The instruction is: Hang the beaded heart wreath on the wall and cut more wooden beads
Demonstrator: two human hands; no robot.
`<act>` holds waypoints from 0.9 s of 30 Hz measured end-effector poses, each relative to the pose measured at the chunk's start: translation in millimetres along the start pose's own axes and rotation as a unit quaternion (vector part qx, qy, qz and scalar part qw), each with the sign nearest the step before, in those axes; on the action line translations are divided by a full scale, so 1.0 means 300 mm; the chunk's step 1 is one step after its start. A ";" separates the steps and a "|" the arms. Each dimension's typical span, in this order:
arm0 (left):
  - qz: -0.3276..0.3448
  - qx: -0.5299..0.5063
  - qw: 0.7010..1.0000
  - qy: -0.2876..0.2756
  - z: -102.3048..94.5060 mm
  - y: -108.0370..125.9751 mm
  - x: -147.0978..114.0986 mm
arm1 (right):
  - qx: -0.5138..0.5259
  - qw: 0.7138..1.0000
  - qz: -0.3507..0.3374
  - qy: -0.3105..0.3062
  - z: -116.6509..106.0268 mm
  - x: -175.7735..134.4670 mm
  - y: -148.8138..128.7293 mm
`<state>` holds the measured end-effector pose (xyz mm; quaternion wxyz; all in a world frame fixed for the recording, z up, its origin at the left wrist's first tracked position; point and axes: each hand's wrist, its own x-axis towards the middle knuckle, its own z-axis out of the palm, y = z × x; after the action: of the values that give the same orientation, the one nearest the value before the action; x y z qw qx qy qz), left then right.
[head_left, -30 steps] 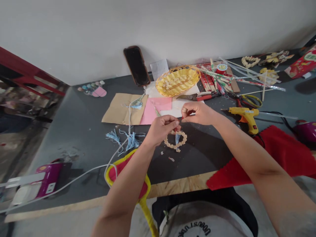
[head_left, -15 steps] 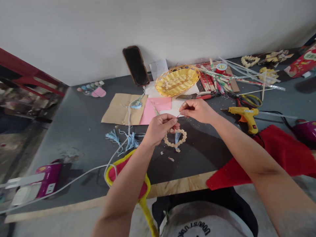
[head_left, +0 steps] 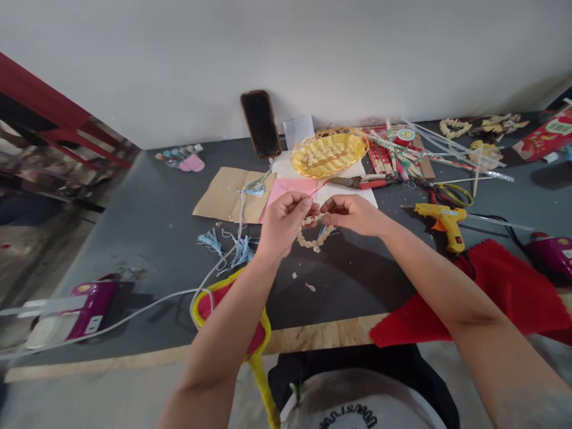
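My left hand (head_left: 286, 223) is closed in a pinch on a red thread (head_left: 319, 188), whose loose end sticks up past the fingertips. Below the fingers hangs a ring of small cream-coloured beads (head_left: 307, 243) with a light blue tassel inside it. My right hand (head_left: 353, 214) pinches the upper right of this ring, close to the left fingertips. Fingers cover the spot where thread and ring meet. Behind the hands lie pliers (head_left: 353, 182) and a pink sheet (head_left: 286, 189). More blue tassels (head_left: 242, 250) rest left of my left hand.
A yellow woven basket (head_left: 330, 173) holds small pale pieces. A phone (head_left: 261, 124) leans on the wall. To the right lie a yellow glue gun (head_left: 442, 221), scissors (head_left: 454, 193) and red cloth (head_left: 482, 286). A white cable (head_left: 147, 307) crosses the left side near a purple power strip (head_left: 92, 307).
My right hand has come down from above, where it held the thread up, to the ring's upper right. The thread's end now points up beyond my left hand. The view has shifted slightly.
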<state>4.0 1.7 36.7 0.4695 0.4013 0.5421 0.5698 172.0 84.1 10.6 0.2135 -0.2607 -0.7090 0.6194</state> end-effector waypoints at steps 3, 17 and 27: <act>0.009 0.007 1.000 0.004 0.002 0.012 0.002 | 0.011 1.000 0.004 0.015 0.002 -0.001 -0.008; 0.026 -0.007 1.000 0.012 0.013 0.035 0.061 | 0.049 0.999 0.008 0.019 0.013 0.006 -0.008; 0.009 0.019 0.999 0.029 0.002 0.073 0.083 | -0.143 0.972 -0.063 0.176 -0.231 -0.014 -0.094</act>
<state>-3.6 26.5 57.4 0.4404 0.3988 0.5626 0.5749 215.5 131.9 48.4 0.3341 -0.3487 -0.7566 0.4408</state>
